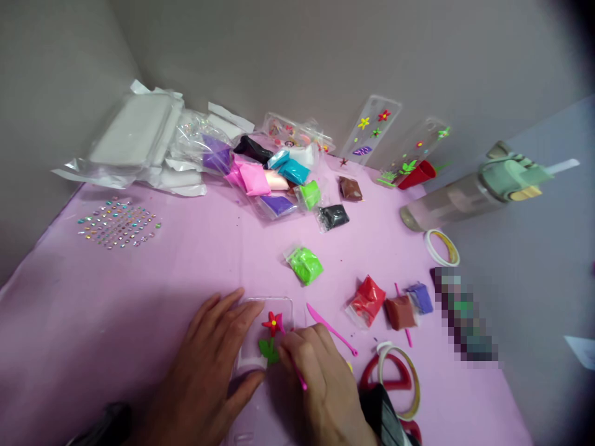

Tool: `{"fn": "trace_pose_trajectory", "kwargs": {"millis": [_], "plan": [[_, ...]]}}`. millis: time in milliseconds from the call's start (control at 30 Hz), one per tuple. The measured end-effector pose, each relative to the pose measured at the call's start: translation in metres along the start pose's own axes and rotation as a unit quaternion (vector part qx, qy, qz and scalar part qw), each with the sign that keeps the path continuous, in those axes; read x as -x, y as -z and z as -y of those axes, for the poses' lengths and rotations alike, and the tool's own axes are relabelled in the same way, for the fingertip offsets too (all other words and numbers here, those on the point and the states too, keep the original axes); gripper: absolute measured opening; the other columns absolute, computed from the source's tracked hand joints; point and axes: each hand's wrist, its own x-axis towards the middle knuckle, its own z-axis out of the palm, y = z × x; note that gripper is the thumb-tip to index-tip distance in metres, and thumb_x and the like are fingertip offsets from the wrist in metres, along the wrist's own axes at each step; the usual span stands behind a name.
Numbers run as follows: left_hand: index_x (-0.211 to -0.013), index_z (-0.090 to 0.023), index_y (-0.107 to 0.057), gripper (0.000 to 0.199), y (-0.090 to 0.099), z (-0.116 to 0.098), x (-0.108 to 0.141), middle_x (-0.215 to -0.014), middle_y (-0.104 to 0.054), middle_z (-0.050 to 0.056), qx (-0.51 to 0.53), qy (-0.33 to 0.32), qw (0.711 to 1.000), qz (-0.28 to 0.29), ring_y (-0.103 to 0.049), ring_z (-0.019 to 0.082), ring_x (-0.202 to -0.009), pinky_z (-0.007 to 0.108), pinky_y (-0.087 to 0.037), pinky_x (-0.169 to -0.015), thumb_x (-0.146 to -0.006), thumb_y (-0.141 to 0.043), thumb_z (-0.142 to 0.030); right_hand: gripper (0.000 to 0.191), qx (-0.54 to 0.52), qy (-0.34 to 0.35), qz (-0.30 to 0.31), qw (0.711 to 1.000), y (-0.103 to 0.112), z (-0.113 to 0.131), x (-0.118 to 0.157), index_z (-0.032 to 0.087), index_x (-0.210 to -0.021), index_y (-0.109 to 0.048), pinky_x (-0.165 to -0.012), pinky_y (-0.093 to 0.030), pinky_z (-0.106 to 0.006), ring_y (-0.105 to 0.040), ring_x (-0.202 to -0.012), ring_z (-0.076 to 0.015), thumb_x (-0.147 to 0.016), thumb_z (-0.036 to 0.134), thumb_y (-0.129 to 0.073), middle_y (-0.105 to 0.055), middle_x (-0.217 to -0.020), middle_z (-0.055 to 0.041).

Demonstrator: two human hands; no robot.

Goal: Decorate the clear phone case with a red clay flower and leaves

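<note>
A clear phone case (250, 354) lies on the table between my hands. On it sits a red clay flower (268, 324) with a yellow centre, and green clay leaves (268, 350) are just below. My left hand (204, 365) rests along the case's left side, fingers stretched and thumb apart, touching its edge. Closed around a thin pink modelling tool (303, 379), my right hand (320, 378) is over the case's right side. The tool's tip shows beside the flower; its middle is hidden by my fingers. A pink plastic knife (332, 328) lies right of the case.
Clay packets in green (305, 265), red (368, 300) and brown (400, 311) lie nearby. Tape rolls (415, 396) and red-handled scissors (367, 375) are by my right wrist. A bottle (455, 199), decorated cases (372, 127), a clay pile (255, 179) and gems (119, 223) are farther back.
</note>
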Motion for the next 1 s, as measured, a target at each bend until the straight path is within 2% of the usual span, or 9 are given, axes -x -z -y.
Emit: {"fn": "trace_pose_trajectory", "kwargs": {"millis": [167,300,367,467,567,633,833,1000], "plan": [[-0.143,-0.02,-0.037,0.067,-0.002,0.0,0.0,-0.136,-0.063,0.012,0.0,0.003,1.0,0.003,-0.056,0.036,-0.128,0.055,-0.049,-0.107,-0.081,-0.062,-0.026,0.035,0.017,-0.02,-0.023,0.999,-0.009,0.005,0.002,0.018,-0.094,-0.056,-0.058,-0.041,-0.03,-0.053,-0.068,-0.0195,-0.108,0.021,-0.024,-0.059,-0.072,-0.0044],[-0.146,-0.022,-0.033,0.068,-0.002,0.001,0.001,-0.139,-0.061,0.012,0.008,0.006,1.0,0.018,-0.054,0.035,-0.13,0.055,-0.047,-0.109,-0.084,-0.061,-0.026,0.021,-0.037,-0.022,-0.021,0.999,-0.005,0.001,0.003,0.018,-0.097,-0.057,-0.058,-0.042,-0.029,-0.054,-0.067,-0.0185,-0.105,0.018,-0.037,-0.06,-0.074,-0.0037],[-0.146,-0.021,-0.032,0.069,0.0,0.0,0.001,-0.14,-0.06,0.013,0.004,0.006,1.0,0.027,-0.053,0.036,-0.131,0.055,-0.047,-0.109,-0.085,-0.061,-0.026,0.015,-0.104,-0.067,-0.038,0.992,0.004,-0.003,0.003,0.019,-0.099,-0.057,-0.06,-0.046,-0.027,-0.057,-0.07,-0.017,-0.103,0.016,-0.043,-0.062,-0.078,-0.0032],[-0.145,-0.02,-0.032,0.068,0.002,-0.001,0.0,-0.14,-0.059,0.014,-0.002,0.004,0.999,0.032,-0.052,0.036,-0.131,0.055,-0.047,-0.108,-0.085,-0.063,-0.028,0.015,-0.196,-0.183,-0.096,0.959,0.02,-0.009,0.005,0.022,-0.096,-0.059,-0.062,-0.048,-0.024,-0.06,-0.071,-0.0147,-0.101,0.017,-0.045,-0.062,-0.08,-0.0016],[-0.145,-0.019,-0.032,0.067,0.003,-0.002,-0.001,-0.141,-0.057,0.015,-0.006,0.008,0.999,0.036,-0.051,0.037,-0.132,0.056,-0.046,-0.108,-0.086,-0.063,-0.029,0.016,-0.231,-0.238,-0.116,0.936,0.028,-0.014,0.012,0.022,-0.095,-0.06,-0.06,-0.049,-0.022,-0.061,-0.069,-0.0129,-0.102,0.019,-0.046,-0.062,-0.078,-0.0001],[-0.145,-0.019,-0.031,0.067,0.003,-0.001,-0.001,-0.141,-0.057,0.015,-0.006,0.009,0.999,0.038,-0.051,0.037,-0.133,0.056,-0.046,-0.109,-0.087,-0.062,-0.029,0.015,-0.245,-0.233,-0.104,0.935,0.028,-0.017,0.018,0.023,-0.096,-0.06,-0.061,-0.049,-0.021,-0.061,-0.07,-0.0125,-0.101,0.019,-0.047,-0.062,-0.079,0.0001],[-0.146,-0.021,-0.031,0.066,0.002,0.0,0.001,-0.143,-0.055,0.015,0.012,0.015,0.999,0.034,-0.05,0.036,-0.133,0.058,-0.045,-0.109,-0.087,-0.061,-0.026,0.017,-0.259,-0.147,-0.049,0.953,0.018,-0.024,0.031,0.021,-0.101,-0.059,-0.071,-0.051,-0.025,-0.061,-0.077,-0.0139,-0.099,0.011,-0.046,-0.063,-0.086,-0.0023],[-0.147,-0.023,-0.032,0.068,0.0,0.0,0.001,-0.144,-0.055,0.013,0.027,0.024,0.999,0.037,-0.049,0.037,-0.134,0.059,-0.044,-0.11,-0.086,-0.063,-0.029,0.019,-0.266,-0.127,-0.049,0.954,0.016,-0.024,0.028,0.021,-0.102,-0.059,-0.072,-0.052,-0.028,-0.061,-0.081,-0.0156,-0.097,0.008,-0.046,-0.063,-0.088,-0.0035]]}}
